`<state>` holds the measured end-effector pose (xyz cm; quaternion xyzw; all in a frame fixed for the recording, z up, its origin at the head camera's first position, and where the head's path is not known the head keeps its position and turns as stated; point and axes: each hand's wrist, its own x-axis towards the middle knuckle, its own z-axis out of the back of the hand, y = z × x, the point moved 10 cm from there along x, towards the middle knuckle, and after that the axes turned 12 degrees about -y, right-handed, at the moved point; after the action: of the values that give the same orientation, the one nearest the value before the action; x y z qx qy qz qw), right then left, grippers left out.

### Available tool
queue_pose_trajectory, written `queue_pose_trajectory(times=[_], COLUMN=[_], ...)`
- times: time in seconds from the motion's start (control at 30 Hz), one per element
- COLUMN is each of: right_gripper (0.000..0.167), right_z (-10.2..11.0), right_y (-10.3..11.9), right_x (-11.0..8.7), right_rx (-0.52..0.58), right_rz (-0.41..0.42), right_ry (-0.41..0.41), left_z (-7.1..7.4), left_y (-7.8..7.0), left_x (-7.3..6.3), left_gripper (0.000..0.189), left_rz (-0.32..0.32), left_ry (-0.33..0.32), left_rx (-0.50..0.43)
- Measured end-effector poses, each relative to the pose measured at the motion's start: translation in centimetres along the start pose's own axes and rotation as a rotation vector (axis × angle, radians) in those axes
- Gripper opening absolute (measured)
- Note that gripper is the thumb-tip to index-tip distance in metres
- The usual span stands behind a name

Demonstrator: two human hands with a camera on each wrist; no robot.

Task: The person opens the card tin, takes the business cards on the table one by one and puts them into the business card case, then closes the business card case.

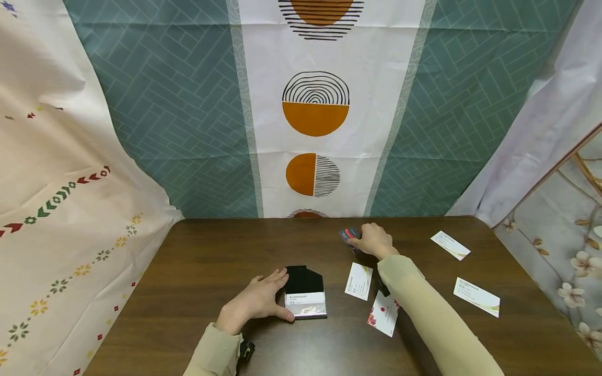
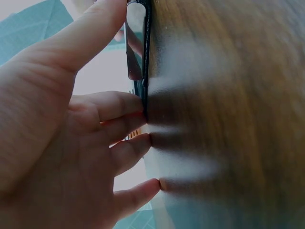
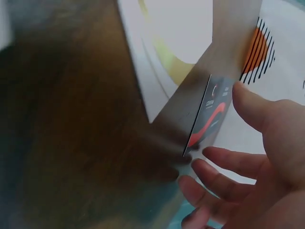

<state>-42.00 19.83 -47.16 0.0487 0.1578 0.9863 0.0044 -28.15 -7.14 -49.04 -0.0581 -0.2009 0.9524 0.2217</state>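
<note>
My left hand (image 1: 263, 297) holds the left side of a card holder (image 1: 304, 282), with the thumb at its near corner and a finger by the far one. The holder lies open on the table, with a black flap and a white card (image 1: 304, 298) in its silvery half. Over at the back, my right hand (image 1: 376, 240) is at a dark business card (image 1: 349, 235) with a red stripe. In the right wrist view, thumb and fingers spread around this dark card (image 3: 209, 112), not visibly pinching it; whether the thumb touches it I cannot tell.
Two white cards, one upright (image 1: 359, 281) and one with red flowers (image 1: 383, 316), lie between holder and right forearm. Farther right are two more white cards, a back one (image 1: 450, 245) and a nearer one (image 1: 477, 297). Patterned cloth (image 1: 188, 104) hangs behind the brown table (image 1: 211, 245).
</note>
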Motion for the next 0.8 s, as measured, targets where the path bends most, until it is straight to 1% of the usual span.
queue_pose_trajectory(times=[0.2,0.47,0.53,0.67,0.8], right_gripper=[0.052,0.045,0.048,0.059,0.065], right_z=[-0.5,-0.8,-0.9,-1.2,-1.3], right_y=[0.3,0.2,0.1,-0.4,-0.7], right_x=[0.4,0.2,0.2,-0.1,0.0], right_rx=[-0.024,0.044,0.052,0.077,0.104], right_rz=[-0.063,-0.160,-0.177,-0.223,-0.245], right_ry=[0.042,0.068,0.073,0.077,0.082], left_z=[0.0,0.0,0.0,-0.1,-0.1], left_y=[-0.1,0.2,0.2,0.2,0.2], left_x=[-0.1,0.0,0.0,0.0,0.0], left_gripper=[0.105,0.105,0.105,0.105,0.105], left_rz=[-0.003,0.007,0.004,0.004,0.007], left_ry=[-0.002,-0.003,-0.004,0.001,0.000], left_rx=[-0.014,-0.004,-0.005,-0.011,-0.005])
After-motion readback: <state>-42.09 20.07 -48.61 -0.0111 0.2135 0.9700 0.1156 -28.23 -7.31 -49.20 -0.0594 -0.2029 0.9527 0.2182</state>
